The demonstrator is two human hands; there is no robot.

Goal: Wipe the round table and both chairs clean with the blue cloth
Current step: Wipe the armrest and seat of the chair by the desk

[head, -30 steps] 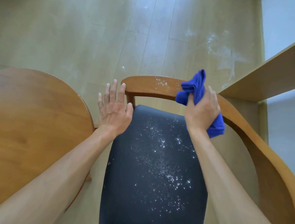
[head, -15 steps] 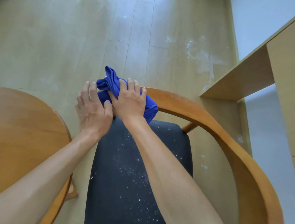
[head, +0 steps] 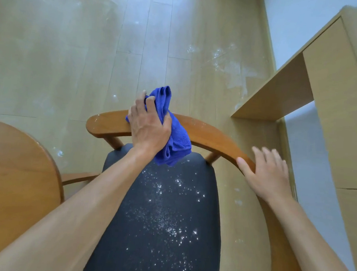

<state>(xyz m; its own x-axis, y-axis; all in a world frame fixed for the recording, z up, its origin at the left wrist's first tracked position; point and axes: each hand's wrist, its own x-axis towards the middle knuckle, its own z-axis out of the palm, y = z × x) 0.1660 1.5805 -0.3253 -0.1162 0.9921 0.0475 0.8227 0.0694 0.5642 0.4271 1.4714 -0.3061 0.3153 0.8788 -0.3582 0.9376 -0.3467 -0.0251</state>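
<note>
The blue cloth [head: 178, 140] is bunched on the curved wooden back rail [head: 212, 135] of a chair, and my left hand [head: 148, 128] presses down on it, gripping it. My right hand [head: 268, 176] lies on the right stretch of the same rail. Its fingers are spread and blurred, and the thumb is on the rail's inner edge. The chair's dark seat [head: 159, 226] is speckled with white crumbs or powder. A few white specks also sit on the rail's left end. The round wooden table [head: 18, 179] shows at the left edge. Only one chair is in view.
A light wooden desk [head: 329, 90] stands close on the right, next to the chair's rail. The wood floor [head: 74, 59] beyond the chair carries white powder smears [head: 227, 65] and small specks. A white wall lies behind the desk.
The cloth has passed from my right hand to my left, which now presses it on the rail's middle. My right hand has let go and moved right along the rail.
</note>
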